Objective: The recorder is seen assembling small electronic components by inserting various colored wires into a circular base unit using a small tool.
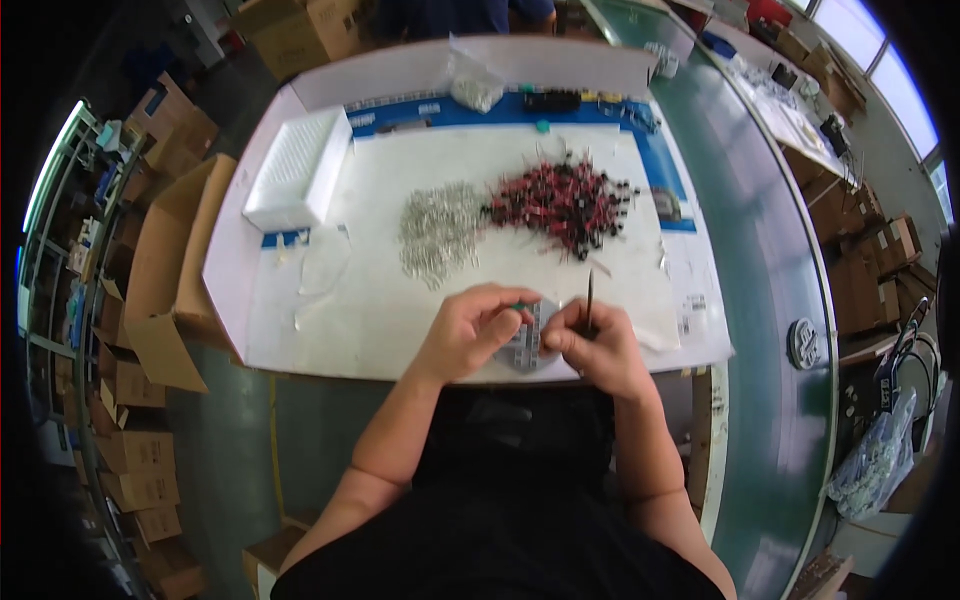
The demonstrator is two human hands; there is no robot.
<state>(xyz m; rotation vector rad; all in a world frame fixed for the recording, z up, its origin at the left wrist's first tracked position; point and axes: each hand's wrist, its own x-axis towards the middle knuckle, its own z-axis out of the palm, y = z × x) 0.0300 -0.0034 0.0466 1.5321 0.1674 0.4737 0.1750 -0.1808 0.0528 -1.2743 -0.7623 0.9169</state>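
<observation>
Near the front edge of the work surface, my left hand point(468, 330) has its fingers curled and closed beside a small grey block with rows of marks point(527, 345). A bit of green shows at its fingertips; what they hold is too small to name. On the block's other side, my right hand point(602, 348) is closed around a thin dark pointed tool point(590, 287), its tip pointing away from me. Beyond my hands lies a pile of small silvery metal pieces point(440, 232). To its right is a heap of black parts with red wires point(560, 205).
A white foam tray point(298, 168) stands at the far left inside the raised white border point(400, 72). A clear bag point(475, 82) lies at the back. An open carton point(180, 285) adjoins the left side; a green bench point(770, 330) runs along the right.
</observation>
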